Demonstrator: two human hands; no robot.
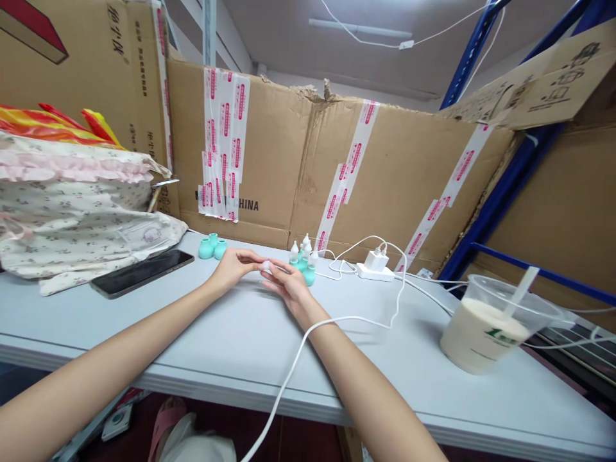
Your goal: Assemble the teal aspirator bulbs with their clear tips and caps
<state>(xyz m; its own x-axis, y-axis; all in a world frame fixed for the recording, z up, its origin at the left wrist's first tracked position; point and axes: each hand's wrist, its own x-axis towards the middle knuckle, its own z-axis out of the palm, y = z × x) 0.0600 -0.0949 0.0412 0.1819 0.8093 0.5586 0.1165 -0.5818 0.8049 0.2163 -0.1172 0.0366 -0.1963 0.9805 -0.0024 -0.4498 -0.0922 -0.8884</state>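
Note:
Over the middle of the table, my left hand (235,266) and my right hand (290,285) meet at the fingertips. Pinched between them is a small whitish piece (266,265), mostly covered by the fingers, so its exact kind is unclear. Just left of my left hand stands a cluster of small round teal pots (206,248) with open mouths. Behind my right hand is a similar teal cluster (308,277), partly hidden by it. Small white bulb-shaped pieces with pointed tips (295,251) stand upright in that one.
A black phone (142,273) lies on the grey table (216,346) beside a floral cloth bag (72,205). White cable (308,333) crosses over my right forearm. A white power strip (375,273) with a charger and a plastic cup of milky drink (481,340) are at right. Cardboard (274,154) walls the back.

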